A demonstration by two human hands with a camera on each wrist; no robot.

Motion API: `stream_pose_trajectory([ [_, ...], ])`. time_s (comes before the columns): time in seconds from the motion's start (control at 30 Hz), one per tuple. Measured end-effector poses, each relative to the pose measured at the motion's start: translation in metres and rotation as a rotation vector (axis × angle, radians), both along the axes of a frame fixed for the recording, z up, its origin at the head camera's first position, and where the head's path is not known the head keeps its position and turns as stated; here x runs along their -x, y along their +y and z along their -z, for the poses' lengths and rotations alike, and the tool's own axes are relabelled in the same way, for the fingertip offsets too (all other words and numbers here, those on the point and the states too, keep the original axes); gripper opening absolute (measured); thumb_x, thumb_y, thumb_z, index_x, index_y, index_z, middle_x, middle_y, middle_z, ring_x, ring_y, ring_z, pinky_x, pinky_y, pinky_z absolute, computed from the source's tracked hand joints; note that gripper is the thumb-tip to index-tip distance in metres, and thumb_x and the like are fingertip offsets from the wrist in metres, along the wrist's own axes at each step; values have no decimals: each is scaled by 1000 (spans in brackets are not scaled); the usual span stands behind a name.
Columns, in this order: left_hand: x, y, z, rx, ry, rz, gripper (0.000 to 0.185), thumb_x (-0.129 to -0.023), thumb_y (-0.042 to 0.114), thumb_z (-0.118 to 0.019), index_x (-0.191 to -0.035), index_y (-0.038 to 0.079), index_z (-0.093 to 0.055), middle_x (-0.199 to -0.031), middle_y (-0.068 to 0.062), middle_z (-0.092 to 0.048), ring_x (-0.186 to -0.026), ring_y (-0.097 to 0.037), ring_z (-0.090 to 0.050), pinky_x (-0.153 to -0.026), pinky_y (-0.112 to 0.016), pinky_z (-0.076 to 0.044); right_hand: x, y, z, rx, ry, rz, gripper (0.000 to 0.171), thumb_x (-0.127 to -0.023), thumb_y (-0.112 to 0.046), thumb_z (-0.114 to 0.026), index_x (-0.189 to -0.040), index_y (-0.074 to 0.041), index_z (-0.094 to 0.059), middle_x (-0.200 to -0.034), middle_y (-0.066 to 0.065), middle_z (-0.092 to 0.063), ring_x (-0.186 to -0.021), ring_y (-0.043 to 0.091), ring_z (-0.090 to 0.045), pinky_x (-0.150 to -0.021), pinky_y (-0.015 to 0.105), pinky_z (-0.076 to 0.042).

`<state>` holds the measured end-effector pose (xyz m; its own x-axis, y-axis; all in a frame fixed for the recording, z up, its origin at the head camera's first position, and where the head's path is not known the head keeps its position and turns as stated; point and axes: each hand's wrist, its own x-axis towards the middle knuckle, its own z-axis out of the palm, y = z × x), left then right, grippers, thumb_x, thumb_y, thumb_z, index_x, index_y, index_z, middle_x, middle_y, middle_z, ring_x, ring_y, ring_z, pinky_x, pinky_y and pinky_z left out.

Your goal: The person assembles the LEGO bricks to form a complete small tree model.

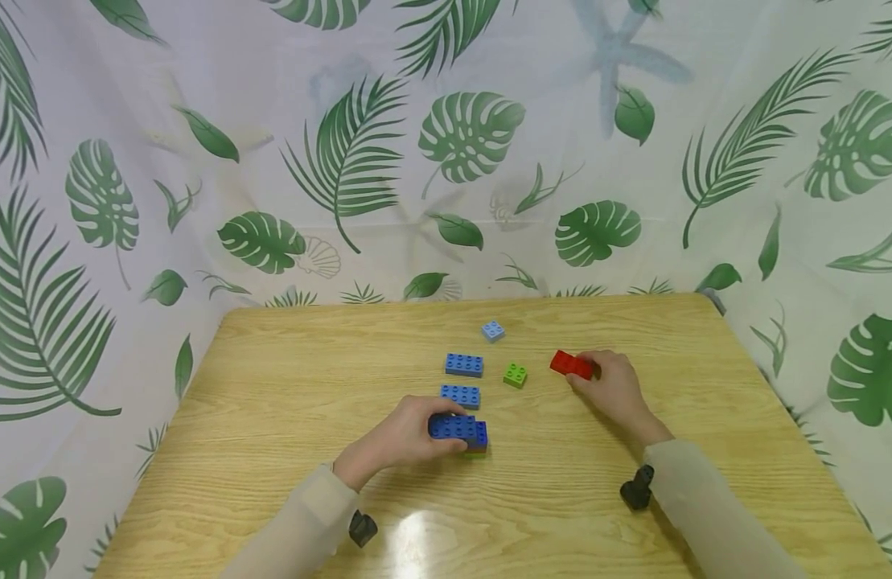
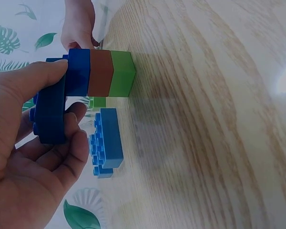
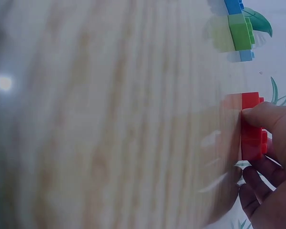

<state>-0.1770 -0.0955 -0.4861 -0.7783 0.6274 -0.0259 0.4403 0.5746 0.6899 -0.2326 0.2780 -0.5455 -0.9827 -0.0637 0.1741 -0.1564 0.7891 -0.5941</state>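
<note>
My left hand [image 1: 409,438] grips a dark blue brick [image 1: 452,425] [image 2: 51,112] that sits on a small stack [image 2: 102,74] of blue, brown and green layers standing on the wooden table [image 1: 272,418]. My right hand [image 1: 610,386] pinches a red brick [image 1: 571,364] [image 3: 251,126] lying on the table at the right. Between the hands lie two medium-blue bricks [image 1: 463,364] [image 1: 460,395], one also seen beside the stack [image 2: 107,143], and a small green brick [image 1: 515,375] [image 3: 239,32].
A small light-blue brick [image 1: 492,330] lies farther back. A leaf-print curtain [image 1: 446,145] surrounds the table on three sides. Bare wood spreads left of the bricks and along the front edge, where a glare spot [image 1: 417,535] shows.
</note>
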Motion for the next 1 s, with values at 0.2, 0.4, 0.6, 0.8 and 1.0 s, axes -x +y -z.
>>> stream_pose_trajectory([
  [0.2, 0, 0, 1, -5, 8, 2, 42, -94, 30, -82, -131, 13, -72, -130, -8, -74, -119, -21, -70, -100, -37, -57, 0, 1, 0, 7, -7, -3, 46, -97, -20, -73, -132, 9, -65, -123, 31, -66, -103, 41, -55, -81, 43, -44],
  [0.4, 1, -1, 2, -8, 24, 8, 42, -94, 30, -82, -130, 13, -72, -129, -9, -74, -118, -22, -70, -99, -39, -58, -1, -2, -6, 4, -31, -7, 47, -98, -21, -74, -132, 9, -65, -126, 32, -65, -107, 44, -57, -86, 49, -48],
  [0.6, 1, -1, 1, -10, 21, 8, 42, -94, 31, -82, -131, 13, -72, -130, -9, -74, -119, -22, -70, -99, -38, -58, -11, -16, -28, 68, -39, -80, 44, -97, -19, -76, -130, 8, -66, -124, 28, -66, -103, 38, -67, -85, 46, -57],
  [0.8, 2, -1, 1, -6, 13, 6, 42, -95, 31, -81, -132, 13, -71, -131, -9, -73, -120, -22, -70, -101, -39, -57, -25, -41, -49, 70, 26, -190, 36, -94, -15, -80, -125, 0, -72, -115, 16, -70, -99, 30, -63, -78, 34, -52],
  [1.0, 2, -1, 2, -5, 6, 11, 43, -95, 30, -81, -132, 13, -71, -132, -10, -73, -121, -23, -70, -101, -40, -58, -39, -61, -63, 60, 35, -285, 34, -92, -17, -83, -123, -5, -74, -111, 8, -72, -95, 27, -62, -75, 31, -51],
])
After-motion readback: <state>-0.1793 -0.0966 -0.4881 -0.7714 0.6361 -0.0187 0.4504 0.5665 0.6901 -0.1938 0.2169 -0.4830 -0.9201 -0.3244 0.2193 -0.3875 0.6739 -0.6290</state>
